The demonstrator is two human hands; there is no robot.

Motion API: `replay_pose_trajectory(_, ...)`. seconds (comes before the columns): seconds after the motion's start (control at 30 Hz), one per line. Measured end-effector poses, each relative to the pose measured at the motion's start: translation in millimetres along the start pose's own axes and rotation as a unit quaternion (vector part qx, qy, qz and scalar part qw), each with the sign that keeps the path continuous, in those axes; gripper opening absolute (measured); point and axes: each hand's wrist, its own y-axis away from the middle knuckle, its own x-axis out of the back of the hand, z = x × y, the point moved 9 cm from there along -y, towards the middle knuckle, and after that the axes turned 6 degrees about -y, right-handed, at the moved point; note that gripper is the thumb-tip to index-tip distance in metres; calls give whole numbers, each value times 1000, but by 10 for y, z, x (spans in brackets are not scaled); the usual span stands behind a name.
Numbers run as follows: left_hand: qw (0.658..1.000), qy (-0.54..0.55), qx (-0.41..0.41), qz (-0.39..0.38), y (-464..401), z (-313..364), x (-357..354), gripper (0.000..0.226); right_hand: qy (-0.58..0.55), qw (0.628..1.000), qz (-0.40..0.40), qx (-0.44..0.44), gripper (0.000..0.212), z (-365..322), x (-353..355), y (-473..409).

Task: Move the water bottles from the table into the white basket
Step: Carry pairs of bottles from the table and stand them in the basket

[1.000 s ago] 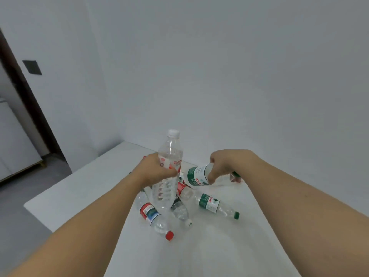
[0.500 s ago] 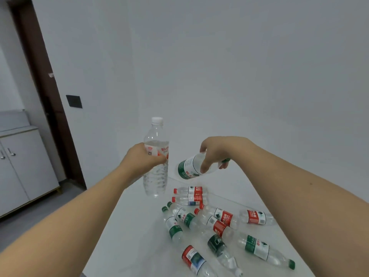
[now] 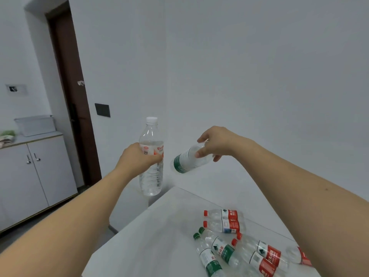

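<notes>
My left hand [image 3: 137, 158] grips a tall clear bottle with a white cap and red-lettered label [image 3: 151, 176], held upright in the air beyond the table's far left edge. My right hand [image 3: 216, 142] holds a green-labelled bottle [image 3: 188, 159] tilted on its side, base pointing left, just right of the first bottle. Several more bottles with red or green caps and labels [image 3: 229, 223] lie on the white table [image 3: 159, 226] at lower right. A white basket [image 3: 36, 124] stands on the cabinet at far left.
A white two-door cabinet [image 3: 34, 176] stands at the left, with a dark brown door frame [image 3: 71, 92] behind it. White walls meet in a corner ahead. Grey floor shows between the cabinet and the table.
The view has swung left and up. Both hands have carried their bottles away from the pile, which now lies at lower right. The cabinet top and basket have come into sight.
</notes>
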Motion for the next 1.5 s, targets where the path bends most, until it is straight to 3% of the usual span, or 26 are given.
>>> replay_pose_trajectory(0.3, 1000, -14, -5, 15, -919, -894, 846, 35, -43, 998, 28, 34, 50, -934, -565, -1095)
replay_pose_trajectory(0.53, 999, -38, -4, 13, -1632, -1816, 1809, 27, -40, 998, 28, 40, 48, -2032, -1306, -2011)
replay_pose_trajectory(0.73, 999, -30, 14, 28, -2289, -2536, 2530, 36, -31, 997, 15, 64, 49, -2959, -1901, -2729)
replay_pose_trajectory(1.1, 998, -21, 17, 55, -3747, -3651, 3196, 52, -29, 995, 14, 91, 47, -3755, -2680, -4393)
replay_pose_trajectory(1.5, 997, -2, 11, 76, -5308, -4843, 4125, 29, -15, 992, -14, 128, 41, -4931, -3767, -6232)
